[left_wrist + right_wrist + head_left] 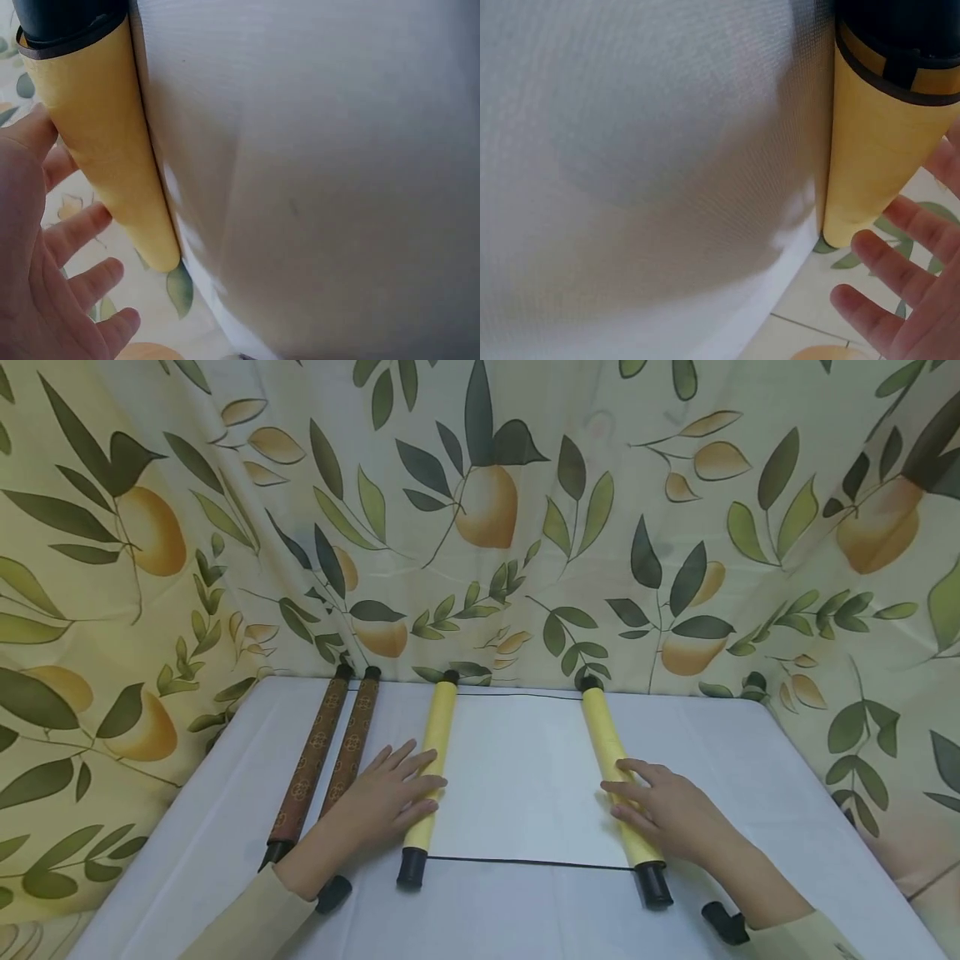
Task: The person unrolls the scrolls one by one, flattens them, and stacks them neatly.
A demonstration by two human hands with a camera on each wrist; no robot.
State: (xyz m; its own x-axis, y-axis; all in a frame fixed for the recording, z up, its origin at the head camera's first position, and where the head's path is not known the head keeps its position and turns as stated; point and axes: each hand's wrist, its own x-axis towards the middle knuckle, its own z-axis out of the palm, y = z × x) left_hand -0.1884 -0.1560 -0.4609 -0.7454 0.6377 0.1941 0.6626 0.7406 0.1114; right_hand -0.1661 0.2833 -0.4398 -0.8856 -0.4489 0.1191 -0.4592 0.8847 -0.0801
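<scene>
A hanging scroll lies partly unrolled, its white sheet (517,777) between two yellow rolls with black end knobs. My left hand (382,802) rests on the left roll (442,718), fingers spread across it. In the left wrist view, the thumb is at the side of that yellow roll (112,142) and the other fingers stand apart. On the right roll (602,727) lie the loosely bent fingers of my right hand (667,810). The right wrist view shows its spread fingertips (870,247) close beside the yellow roll (877,150).
Two brown patterned rolled scrolls, one outer (307,760) and one inner (354,735), lie left of the yellow roll, partly behind my left forearm. All rest on a white-covered table (750,760). Behind hangs a leaf-and-fruit patterned curtain (570,527). A black device (723,922) sits by my right wrist.
</scene>
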